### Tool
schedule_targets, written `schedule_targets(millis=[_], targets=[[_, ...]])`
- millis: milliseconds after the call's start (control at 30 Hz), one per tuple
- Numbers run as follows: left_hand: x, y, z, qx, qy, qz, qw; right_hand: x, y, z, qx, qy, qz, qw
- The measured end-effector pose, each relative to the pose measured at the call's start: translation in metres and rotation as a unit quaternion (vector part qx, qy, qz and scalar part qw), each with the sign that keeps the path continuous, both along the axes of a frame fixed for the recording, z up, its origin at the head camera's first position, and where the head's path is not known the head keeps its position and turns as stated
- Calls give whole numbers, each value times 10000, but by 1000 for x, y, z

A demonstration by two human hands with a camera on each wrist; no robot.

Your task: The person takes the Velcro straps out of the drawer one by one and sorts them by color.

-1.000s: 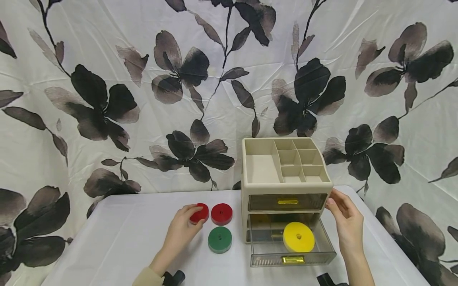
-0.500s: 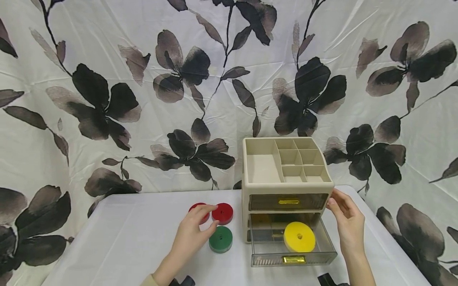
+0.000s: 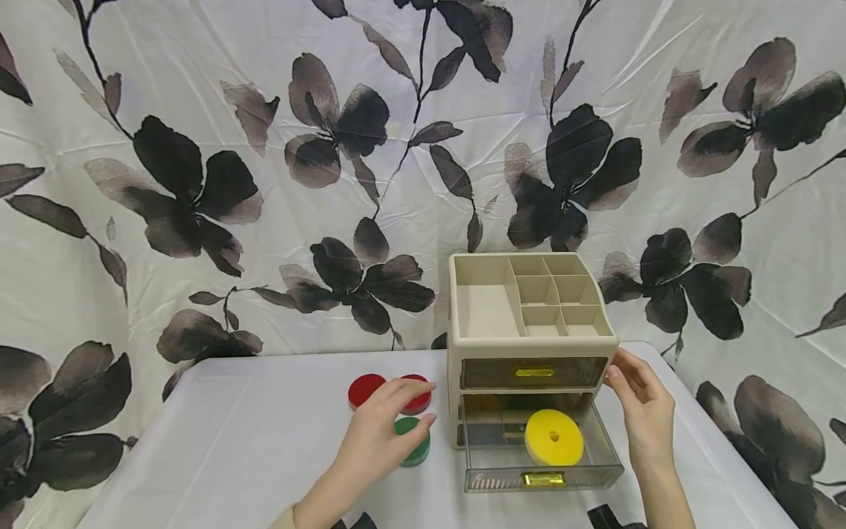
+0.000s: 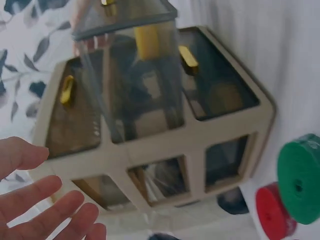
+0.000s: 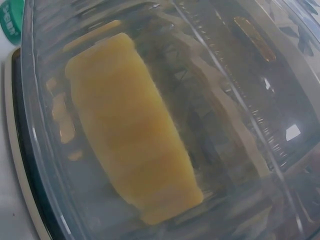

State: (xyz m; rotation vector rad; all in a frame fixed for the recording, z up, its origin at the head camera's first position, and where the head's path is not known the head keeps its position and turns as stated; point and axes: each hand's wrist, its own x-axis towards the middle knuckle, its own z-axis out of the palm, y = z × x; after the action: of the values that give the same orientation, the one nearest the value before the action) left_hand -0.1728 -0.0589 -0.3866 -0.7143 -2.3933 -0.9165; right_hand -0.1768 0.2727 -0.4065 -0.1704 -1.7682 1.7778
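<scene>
My left hand (image 3: 383, 433) hovers over the right red disc (image 3: 416, 404) and the green disc (image 3: 415, 457), partly covering both in the head view. Its fingers are spread with nothing between them, as the left wrist view also shows. Another red disc (image 3: 365, 389) lies on the table just behind that hand. My right hand (image 3: 642, 404) rests its fingertips against the right side of the cream drawer organizer (image 3: 532, 343). A clear drawer (image 3: 479, 481) of this organizer is pulled out, with a yellow disc (image 3: 554, 438) inside it.
The organizer's top has a large compartment (image 3: 485, 308) and several small ones. Above the pulled-out drawer, a smoky drawer (image 3: 489, 374) is closed. A white cloth (image 3: 231, 441) covers the table, and a floral curtain (image 3: 423, 184) hangs behind.
My left hand has left the left red disc and moved right, over the other red disc and the green one. My right hand, the drawer and the yellow disc stay put.
</scene>
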Motion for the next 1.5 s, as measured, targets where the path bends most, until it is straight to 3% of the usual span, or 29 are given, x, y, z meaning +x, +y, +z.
schedule_targets(millis=[167, 333, 733, 1133, 1500], targets=[[1, 10, 11, -167, 267, -399, 9987, 0, 0, 0, 0, -21, -22, 10000], [3, 21, 22, -406, 353, -584, 9968, 0, 0, 0, -42, -19, 3, 10000], [-4, 49, 53, -1044, -316, -1291, 9856, -1, 0, 1, -130, 47, 13, 9999], [-15, 85, 64, -2202, -147, -1852, 9576, -1, 0, 1, -127, 59, 50, 9999], [-26, 113, 71, -3142, -425, -2257, 9212, 0, 0, 1, -253, 97, 121, 9996]])
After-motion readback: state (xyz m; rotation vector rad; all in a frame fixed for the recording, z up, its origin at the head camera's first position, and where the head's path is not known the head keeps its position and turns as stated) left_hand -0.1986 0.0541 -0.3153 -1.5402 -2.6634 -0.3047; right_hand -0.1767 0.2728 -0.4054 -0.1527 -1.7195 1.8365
